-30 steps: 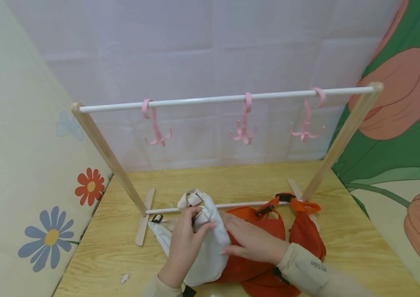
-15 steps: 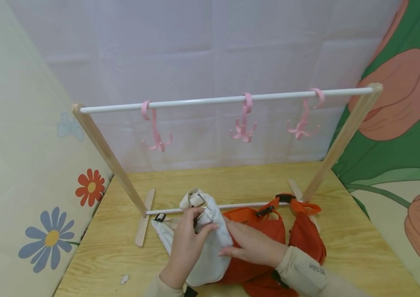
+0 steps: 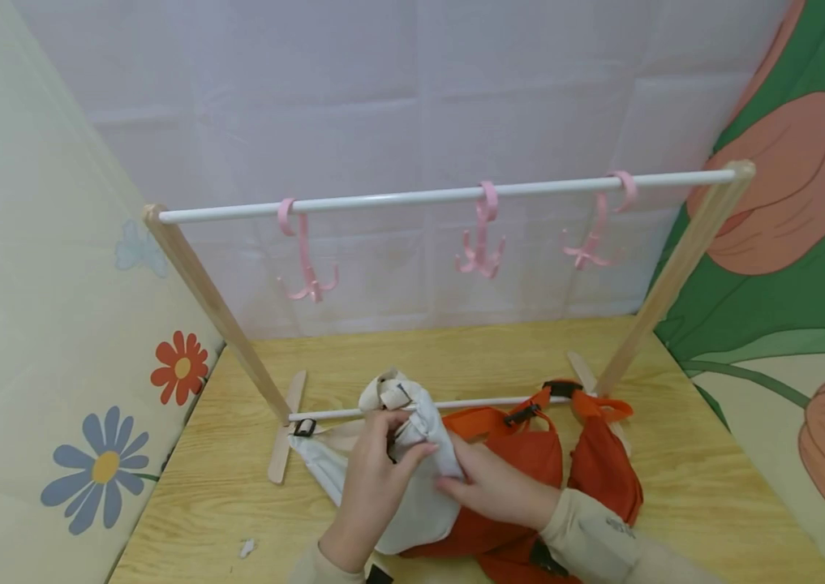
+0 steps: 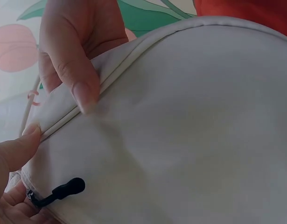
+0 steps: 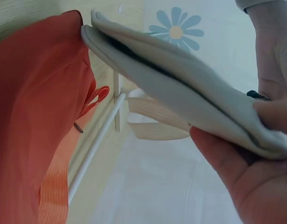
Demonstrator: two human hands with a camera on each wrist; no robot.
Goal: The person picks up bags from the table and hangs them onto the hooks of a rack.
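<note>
Both hands hold a white sling bag [image 3: 419,519] above the table's front, in the head view. My left hand [image 3: 375,478] pinches its upper left edge between thumb and fingers, beside a black zipper pull [image 4: 68,188]. On the bag's right edge, my right hand [image 3: 500,487] grips with the thumb in front and the fingers behind; the right wrist view has the bag [image 5: 180,88] edge-on, a dark slit along it. A cream strap [image 3: 380,391] loops over its top. Behind the right forearm lies an orange-red bag [image 3: 539,454] with black buckles, partly covered.
A rack stands behind, with a white top bar [image 3: 397,199] and wooden legs. Pink claw hooks [image 3: 307,268] hang from the bar. The lower bar [image 3: 485,403] runs just behind the bags. A small white scrap [image 3: 247,548] lies at the table's front left.
The hands and the white bag have shifted slightly right, still in the same hold. The strap buckle at the bag's left has moved a little left. The pink hooks sway slightly.
</note>
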